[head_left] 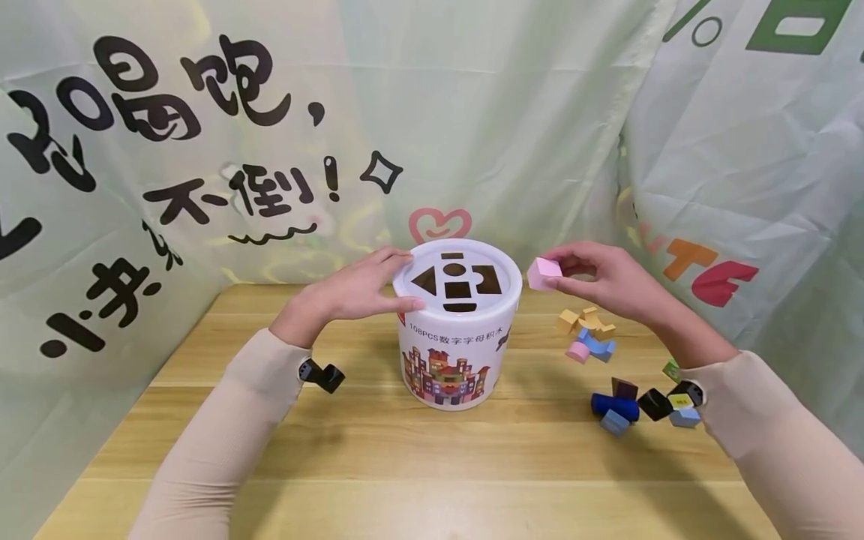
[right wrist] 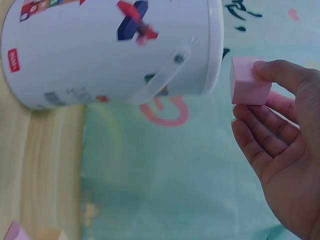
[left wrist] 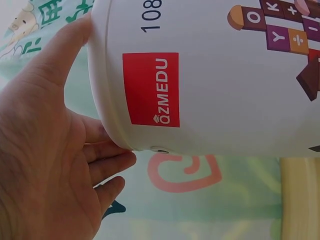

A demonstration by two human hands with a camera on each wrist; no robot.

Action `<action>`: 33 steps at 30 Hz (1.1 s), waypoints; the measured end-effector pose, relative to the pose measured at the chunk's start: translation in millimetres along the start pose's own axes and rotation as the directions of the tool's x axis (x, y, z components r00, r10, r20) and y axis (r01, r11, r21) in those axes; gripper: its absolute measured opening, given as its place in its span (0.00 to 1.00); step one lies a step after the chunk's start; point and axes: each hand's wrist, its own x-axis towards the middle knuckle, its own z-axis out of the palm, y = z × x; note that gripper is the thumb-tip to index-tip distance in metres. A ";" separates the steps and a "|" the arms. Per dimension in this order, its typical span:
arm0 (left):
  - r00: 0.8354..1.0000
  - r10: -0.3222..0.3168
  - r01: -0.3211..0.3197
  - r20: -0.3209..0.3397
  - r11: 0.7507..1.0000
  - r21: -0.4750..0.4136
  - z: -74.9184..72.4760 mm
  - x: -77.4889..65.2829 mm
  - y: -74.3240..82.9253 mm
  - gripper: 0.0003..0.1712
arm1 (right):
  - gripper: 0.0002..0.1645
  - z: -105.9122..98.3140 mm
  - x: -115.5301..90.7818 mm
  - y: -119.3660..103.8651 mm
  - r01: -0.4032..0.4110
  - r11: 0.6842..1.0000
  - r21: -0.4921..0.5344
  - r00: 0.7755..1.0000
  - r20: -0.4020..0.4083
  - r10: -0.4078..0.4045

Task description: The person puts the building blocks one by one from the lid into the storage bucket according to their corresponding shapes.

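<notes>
A white lidded bucket (head_left: pixel 451 352) stands upright on the table, its lid (head_left: pixel 484 301) cut with openings of several shapes. My left hand (head_left: pixel 354 289) rests against the lid's left rim, thumb at the front and fingers towards the back. In the left wrist view this hand (left wrist: pixel 60 130) touches the rim with fairly straight fingers. Just right of the lid, at about rim height, my right hand (head_left: pixel 607 277) pinches a pink cube block (head_left: pixel 544 274) between thumb and fingers. The right wrist view shows the cube (right wrist: pixel 250 82) apart from the bucket.
Right of the bucket lie yellow blocks (head_left: pixel 589 321), a blue arch block (head_left: pixel 597 345) and a pink block (head_left: pixel 577 352). Nearer me are a dark blue cylinder (head_left: pixel 613 406) and a light blue block (head_left: pixel 615 423). Printed curtains (head_left: pixel 526 112) hang behind the wooden table (head_left: pixel 378 465).
</notes>
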 end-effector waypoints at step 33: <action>1.000 0.008 -0.008 0.003 1.000 -0.008 -1.4 -0.1 0.8 0.58 | 0.18 64.3 63.0 -42.7 -0.042 0.988 0.150 0.992 0.122 0.024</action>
